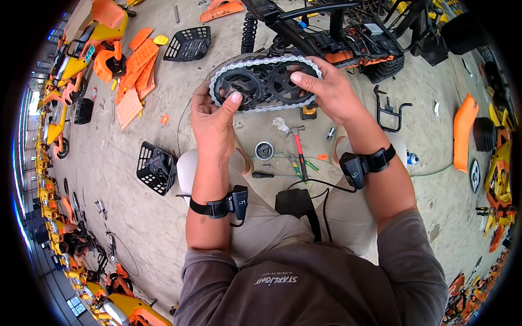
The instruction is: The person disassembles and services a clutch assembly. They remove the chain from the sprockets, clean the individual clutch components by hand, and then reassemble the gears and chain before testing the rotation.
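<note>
Between both hands I hold up a chain-and-sprocket assembly (pixel 265 81): a silver chain looped around two dark toothed sprockets set side by side. My left hand (pixel 213 117) grips its left end, thumb on the left sprocket (pixel 237 87) and fingers behind. At the right end my right hand (pixel 331 89) is closed on it, thumb over the right sprocket (pixel 283 84). On the ground below lie a hammer (pixel 298 146) with a red handle, pliers (pixel 293 163) with green-yellow grips, a screwdriver (pixel 266 175) and a small round toothed part (pixel 264 150).
A black vehicle frame (pixel 326 32) with exposed wiring stands just ahead. Black baskets (pixel 187 43) and orange panels (pixel 142 60) lie to the left; one basket (pixel 157 168) sits by my left knee. A bent black bracket (pixel 390 111) and an orange panel (pixel 465 130) are on the right.
</note>
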Available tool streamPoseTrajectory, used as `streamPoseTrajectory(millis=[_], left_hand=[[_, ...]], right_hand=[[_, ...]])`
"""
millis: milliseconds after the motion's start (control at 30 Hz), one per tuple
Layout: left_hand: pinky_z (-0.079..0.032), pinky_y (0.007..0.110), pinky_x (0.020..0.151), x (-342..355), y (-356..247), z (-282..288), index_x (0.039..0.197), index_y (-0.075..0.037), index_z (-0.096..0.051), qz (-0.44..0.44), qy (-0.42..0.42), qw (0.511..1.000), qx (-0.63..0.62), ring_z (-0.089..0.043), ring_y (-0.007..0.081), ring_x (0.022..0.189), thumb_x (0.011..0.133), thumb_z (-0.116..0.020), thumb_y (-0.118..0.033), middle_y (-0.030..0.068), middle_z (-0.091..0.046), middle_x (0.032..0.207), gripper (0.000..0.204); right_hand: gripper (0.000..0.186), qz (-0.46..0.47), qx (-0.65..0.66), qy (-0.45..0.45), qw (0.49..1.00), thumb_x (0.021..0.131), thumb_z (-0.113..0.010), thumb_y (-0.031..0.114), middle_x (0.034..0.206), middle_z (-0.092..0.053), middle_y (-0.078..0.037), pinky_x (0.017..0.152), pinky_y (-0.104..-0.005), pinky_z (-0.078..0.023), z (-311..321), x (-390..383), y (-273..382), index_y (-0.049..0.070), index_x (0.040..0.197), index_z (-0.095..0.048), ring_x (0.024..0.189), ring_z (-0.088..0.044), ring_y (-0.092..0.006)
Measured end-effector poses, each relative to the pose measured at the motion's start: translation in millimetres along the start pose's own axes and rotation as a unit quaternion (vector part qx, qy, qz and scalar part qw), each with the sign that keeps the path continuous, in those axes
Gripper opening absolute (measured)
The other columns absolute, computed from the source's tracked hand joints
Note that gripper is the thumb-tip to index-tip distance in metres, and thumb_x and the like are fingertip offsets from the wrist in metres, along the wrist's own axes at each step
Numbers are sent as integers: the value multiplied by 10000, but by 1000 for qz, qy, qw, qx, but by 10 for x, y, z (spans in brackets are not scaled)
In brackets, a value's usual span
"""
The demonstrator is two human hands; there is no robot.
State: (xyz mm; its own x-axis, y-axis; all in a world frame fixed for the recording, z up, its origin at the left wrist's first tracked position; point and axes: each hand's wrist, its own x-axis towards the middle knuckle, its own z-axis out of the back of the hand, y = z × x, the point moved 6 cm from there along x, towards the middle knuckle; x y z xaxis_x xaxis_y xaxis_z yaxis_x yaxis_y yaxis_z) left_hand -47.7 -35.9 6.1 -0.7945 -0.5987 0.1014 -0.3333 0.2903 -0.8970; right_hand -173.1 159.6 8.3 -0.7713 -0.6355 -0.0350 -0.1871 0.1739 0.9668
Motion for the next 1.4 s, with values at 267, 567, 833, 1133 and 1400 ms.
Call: streamPoseTrajectory(millis=[267, 567, 833, 1133, 1400], left_hand=[[-497, 296, 944, -10, 13, -155, 1336, 68, -499, 47, 95, 994, 36, -603, 175, 1079, 783, -791, 19, 112, -628, 1177, 627], [-530, 288, 880, -20, 78, -103, 1253, 47, -559, 86, 86, 991, 50, -639, 169, 992, 777, -787, 43, 98, -644, 1138, 528], [-525, 295, 889, 3, 44, -77, 1234, 48, -571, 66, 69, 995, 38, -636, 167, 989, 787, -774, 42, 96, -657, 1113, 492], [-521, 297, 895, 96, 29, 10, 1249, 53, -539, 67, 55, 995, 44, -636, 165, 982, 799, -767, 35, 108, -662, 1117, 505], [-518, 284, 887, 180, 63, 24, 1223, 39, -492, 87, 74, 990, 78, -639, 156, 968, 812, -765, 24, 109, -665, 1091, 493]], right_hand=[[283, 5, -46, -18, 999, 895, -742, 237, 917, -684, -3, 692, -257, -482, 130, 5, 87, 23, 1073, -691, 805, -591, -79], [239, 30, -147, -18, 989, 905, -718, 192, 874, -685, -12, 666, -264, -489, 177, 24, 177, 7, 1055, -704, 748, -581, -90], [259, -2, -99, -5, 995, 900, -723, 176, 915, -685, -16, 724, -262, -492, 141, 53, 58, -1, 1086, -689, 798, -587, -91], [373, -45, -42, 16, 998, 842, -775, 110, 1032, -693, -39, 846, -267, -483, 105, 102, -91, -14, 1174, -658, 910, -605, -111], [306, -40, -33, -3, 999, 862, -744, 88, 1005, -701, -35, 829, -269, -493, 157, 212, -94, -10, 1144, -681, 890, -616, -95]])
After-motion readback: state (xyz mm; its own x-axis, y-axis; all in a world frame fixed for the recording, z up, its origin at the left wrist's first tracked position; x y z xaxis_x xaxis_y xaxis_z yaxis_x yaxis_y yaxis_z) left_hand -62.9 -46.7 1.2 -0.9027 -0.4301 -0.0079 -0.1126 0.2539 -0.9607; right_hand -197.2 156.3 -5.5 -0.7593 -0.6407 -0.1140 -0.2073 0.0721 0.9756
